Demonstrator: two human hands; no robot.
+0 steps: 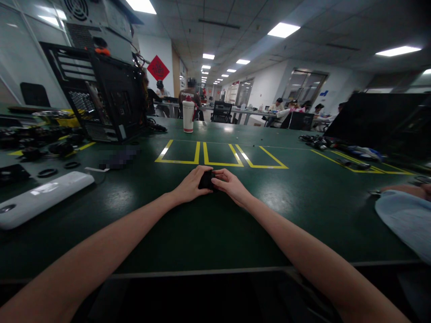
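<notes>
A small black object [206, 180] is held between my two hands, just above or on the green table [208, 233]; its kind is too dark to make out. My left hand [191, 185] is closed around its left side, thumb below and fingers over the top. From the right, the fingertips of my right hand [230, 185] pinch at its edge. Both hands partly cover it. Just beyond the hands, yellow tape outlines [222, 164] mark several areas on the tabletop.
Left of me lie a long white device [47, 197], black rings [47, 172] and dark parts, with an open computer case [111, 94] behind. A white cup [188, 116] stands at the back. On the right are a co-worker's light-blue sleeve [404, 220] and a large black panel [380, 119].
</notes>
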